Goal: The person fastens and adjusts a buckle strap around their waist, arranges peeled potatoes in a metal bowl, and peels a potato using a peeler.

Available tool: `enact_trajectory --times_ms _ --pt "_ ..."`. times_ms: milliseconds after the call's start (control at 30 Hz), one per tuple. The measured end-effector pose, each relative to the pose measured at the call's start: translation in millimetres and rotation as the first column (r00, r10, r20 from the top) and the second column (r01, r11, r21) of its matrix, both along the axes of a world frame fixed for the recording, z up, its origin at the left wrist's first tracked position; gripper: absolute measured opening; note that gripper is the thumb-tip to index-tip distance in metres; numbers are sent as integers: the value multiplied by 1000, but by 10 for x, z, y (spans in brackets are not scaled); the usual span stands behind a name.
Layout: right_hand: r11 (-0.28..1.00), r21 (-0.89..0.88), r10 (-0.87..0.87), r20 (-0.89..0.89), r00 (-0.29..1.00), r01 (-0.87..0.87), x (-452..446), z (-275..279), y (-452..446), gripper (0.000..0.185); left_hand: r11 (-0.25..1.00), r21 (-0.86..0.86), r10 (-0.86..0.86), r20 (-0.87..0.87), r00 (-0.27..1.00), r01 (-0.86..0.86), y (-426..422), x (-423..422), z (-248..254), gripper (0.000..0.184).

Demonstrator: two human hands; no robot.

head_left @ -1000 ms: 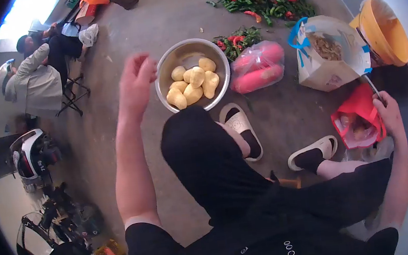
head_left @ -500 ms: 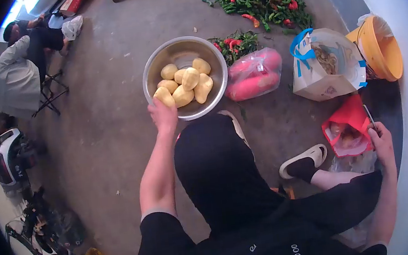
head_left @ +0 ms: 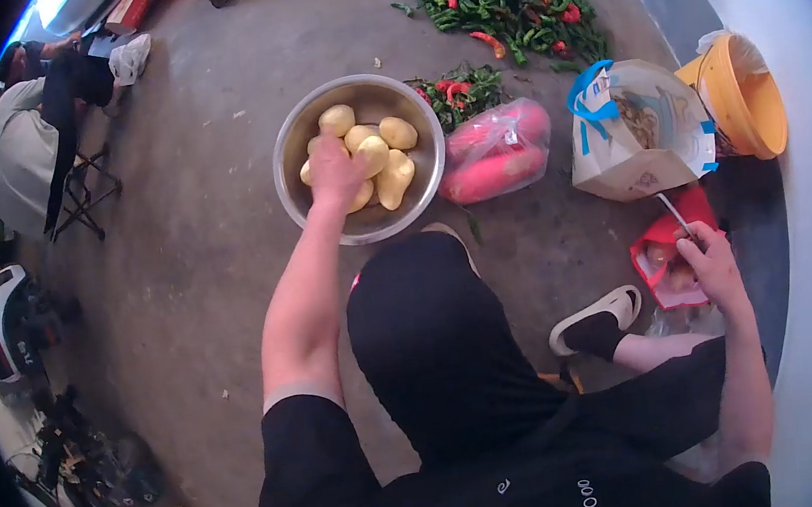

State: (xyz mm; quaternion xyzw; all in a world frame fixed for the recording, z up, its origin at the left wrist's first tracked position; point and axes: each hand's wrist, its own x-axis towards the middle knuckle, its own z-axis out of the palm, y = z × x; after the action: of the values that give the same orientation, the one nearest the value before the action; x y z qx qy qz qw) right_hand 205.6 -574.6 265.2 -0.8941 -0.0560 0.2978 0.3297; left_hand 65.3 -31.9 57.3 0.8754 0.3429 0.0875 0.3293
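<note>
Several peeled potatoes (head_left: 395, 177) lie in a steel bowl (head_left: 291, 201) on the floor in front of my knee. My left hand (head_left: 335, 173) is inside the bowl, over the potatoes and touching them, thumb apart from the fingers. The fingertips are partly hidden among the potatoes. Off to the right, my right hand (head_left: 712, 259) is closed round a thin silvery tool (head_left: 674, 213) that points up and left; its exact kind is too small to make out. Below that hand is a red bag (head_left: 650, 266) with roundish brownish things inside.
Beside the bowl are pink items in a clear plastic bag (head_left: 500, 153) and a pile of green and red peppers (head_left: 508, 2). A paper bag (head_left: 621, 164) and a yellow bucket (head_left: 759, 103) stand at the right wall. A seated person (head_left: 72, 91) is at far left.
My left hand has moved from the bowl's near rim, where it held a potato, further in over the pile; some potatoes have shifted. My right hand has moved slightly left with its tool.
</note>
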Motion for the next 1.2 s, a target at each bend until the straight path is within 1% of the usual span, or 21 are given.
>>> enact_trajectory --times_ms 33,67,133,200,233,333,367,467,533,600,633,667,700,800,833,867,933,967,1033,1100,1200 --pt "1000 15 -8 -25 1000 9 -22 -25 20 15 978 193 -64 -87 994 80 -80 25 -88 68" --pt "999 29 -21 -47 999 23 -47 -32 36 15 912 371 -113 -181 977 175 -194 35 -187 69" --pt "1000 -1 -9 -23 1000 9 -77 -20 37 15 839 461 -128 -349 928 289 -303 122 -110 73" --pt "998 -49 39 39 998 -37 -116 -82 -56 15 897 318 -119 -493 862 306 -286 204 -21 78" --pt "998 -48 41 30 999 -39 -144 -41 -40 15 942 268 -24 -549 836 203 -156 253 -114 72" --pt "1000 2 4 24 1000 -4 -227 -147 -89 18 986 140 126 -280 952 -89 29 292 -392 73" --pt "1000 -2 3 23 1000 -3 -238 -203 -106 18 992 123 44 -269 962 -12 70 199 -425 75" --pt "1000 -2 -3 20 1000 3 -259 -336 -103 18 844 533 8 -111 994 52 187 -223 -368 80" --pt "1000 -14 -5 19 1000 5 -277 -332 3 18 750 588 293 115 949 -302 195 -665 -592 81" --pt "1000 -3 -9 6 1000 9 -309 -361 52 18 756 373 575 15 818 -538 273 -1050 -894 83" --pt "1000 2 -8 1 1000 8 -306 -375 65 19 763 -129 631 -63 773 -634 332 -1204 -964 80" --pt "1000 4 -3 -9 1000 3 -302 -393 61 19 544 -590 642 -165 749 -596 385 -1335 -1018 78" --pt "1000 5 -1 -19 1000 1 -304 -414 50 19 156 -885 603 -265 752 -438 385 -1426 -1044 76" --pt "1000 -9 9 -20 1000 -9 -257 -444 17 19 217 -963 545 -19 838 -163 102 -1366 -1041 63" --pt "1000 -20 -5 -14 1000 5 -257 -432 -21 19 189 -921 480 -216 850 -341 204 -1284 -1017 48" --pt "1000 -19 -1 13 1000 2 -269 -401 -64 19 266 -902 509 -169 844 -341 164 -1248 -1015 46" --pt "1000 -24 -3 71 997 4 -265 -275 -84 19 265 -898 573 -147 806 -352 123 -1292 -1065 41" --pt "999 -10 -35 93 995 36 -223 -216 -154 19 223 -905 557 -187 809 -363 231 -1347 -1174 35" --pt "996 11 -92 104 990 91 -270 -125 -350 20 334 -832 548 -212 809 -444 422 -1462 -1182 31" --pt "979 71 -197 135 971 189 -265 -51 -550 20 445 -789 470 -197 860 -424 450 -1479 -688 30" --pt "955 166 -271 162 949 244 -295 -15 -837 21 559 -792 428 24 903 -244 420 -1355 266 24"
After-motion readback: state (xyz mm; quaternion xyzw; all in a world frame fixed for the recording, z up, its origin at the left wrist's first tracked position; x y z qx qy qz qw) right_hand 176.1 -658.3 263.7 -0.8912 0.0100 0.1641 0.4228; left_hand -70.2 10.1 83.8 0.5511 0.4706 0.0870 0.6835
